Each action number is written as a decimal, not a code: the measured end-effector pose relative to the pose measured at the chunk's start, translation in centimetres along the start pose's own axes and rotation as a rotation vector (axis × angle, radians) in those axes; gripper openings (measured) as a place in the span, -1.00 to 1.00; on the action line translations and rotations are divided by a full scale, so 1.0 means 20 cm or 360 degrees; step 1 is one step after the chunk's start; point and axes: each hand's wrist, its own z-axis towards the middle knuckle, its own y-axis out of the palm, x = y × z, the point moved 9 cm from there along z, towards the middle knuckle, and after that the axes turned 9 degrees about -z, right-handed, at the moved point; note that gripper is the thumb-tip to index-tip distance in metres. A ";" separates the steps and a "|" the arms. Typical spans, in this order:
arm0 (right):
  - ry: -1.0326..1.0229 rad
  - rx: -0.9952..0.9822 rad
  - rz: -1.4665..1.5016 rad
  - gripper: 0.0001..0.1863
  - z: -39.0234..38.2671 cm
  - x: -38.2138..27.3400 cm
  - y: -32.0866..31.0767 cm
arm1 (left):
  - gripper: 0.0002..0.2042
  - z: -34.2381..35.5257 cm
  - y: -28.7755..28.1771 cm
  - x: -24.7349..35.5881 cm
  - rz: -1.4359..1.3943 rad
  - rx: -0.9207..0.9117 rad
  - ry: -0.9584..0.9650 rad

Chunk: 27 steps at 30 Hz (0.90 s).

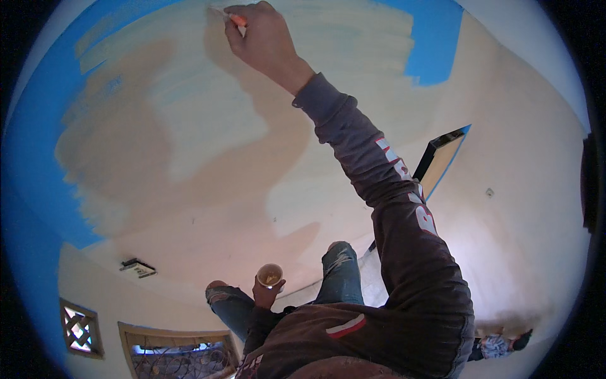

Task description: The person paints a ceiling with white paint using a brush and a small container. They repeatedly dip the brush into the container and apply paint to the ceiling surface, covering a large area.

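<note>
My right hand [262, 38], arm stretched far up, is closed on a paintbrush with an orange handle [238, 19]. The bristles are at the wall [208, 126], where streaky cream paint lies over blue [38, 145]; whether they touch it I cannot tell. Low down, near my knees, my left hand [266, 295] grips a small pale cup [270, 275]. Something light-coloured, perhaps paint, shows inside the cup. Most of the left fingers are hidden behind it.
A dark-framed opening [445, 148] is in the wall right of my arm. At lower left are a switch or socket box [138, 268], a small lattice vent [81, 328] and a grilled window [177, 354]. Another person [499, 346] appears at lower right.
</note>
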 end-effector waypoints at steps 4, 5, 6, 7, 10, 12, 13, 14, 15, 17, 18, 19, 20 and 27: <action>0.0263 0.0038 0.0662 -0.79 -0.01 0.16 -0.06 | -0.26 0.00 0.00 -0.02 0.0063 0.0043 -0.0045; 0.0316 0.0032 0.0722 -0.81 -0.03 0.23 -0.05 | -0.26 -0.01 -0.03 -0.06 0.0114 0.0058 -0.0053; 0.0296 -0.0035 0.0794 -0.78 -0.05 0.33 -0.07 | -0.26 0.00 0.04 -0.11 0.0058 0.0051 -0.0040; 0.0357 -0.0080 0.0820 -0.78 -0.09 0.46 -0.05 | -0.25 0.00 0.07 -0.15 0.0020 0.0044 -0.0039; 0.0483 -0.0028 0.1085 -0.75 -0.11 1.00 -0.04 | -0.24 0.08 0.10 -0.14 0.0015 -0.0018 0.0013; 0.0655 -0.0129 0.0933 -0.72 -0.11 1.05 -0.15 | -0.24 0.05 0.07 -0.13 0.0010 0.0004 -0.0025; 0.0736 -0.0143 0.0926 -0.72 -0.09 1.07 -0.22 | -0.24 0.05 0.06 -0.12 0.0004 0.0007 -0.0029; 0.0823 -0.0156 0.0920 -0.71 -0.07 1.10 -0.26 | -0.24 0.06 0.04 -0.10 0.0002 0.0008 -0.0035; 0.0843 -0.0136 0.0888 -0.71 -0.07 1.14 -0.31 | -0.23 0.06 0.03 -0.08 0.0020 0.0000 -0.0040; 0.0889 -0.0094 0.0835 -0.72 -0.10 1.24 -0.39 | -0.23 0.04 0.00 -0.04 0.0065 -0.0008 -0.0054; 0.0900 -0.0096 0.0771 -0.73 -0.11 1.33 -0.43 | -0.23 0.04 0.00 -0.03 0.0046 -0.0011 -0.0050; 0.0912 -0.0099 0.0698 -0.73 -0.15 1.47 -0.47 | -0.23 0.03 0.01 -0.03 0.0027 -0.0023 -0.0045; 0.0924 -0.0106 0.0621 -0.74 -0.17 1.61 -0.51 | -0.23 0.03 0.01 -0.03 0.0004 -0.0039 -0.0043; 0.0752 0.0224 -0.0301 -0.79 -0.18 1.68 -0.92 | -0.24 0.02 -0.02 -0.04 -0.0008 -0.0032 -0.0030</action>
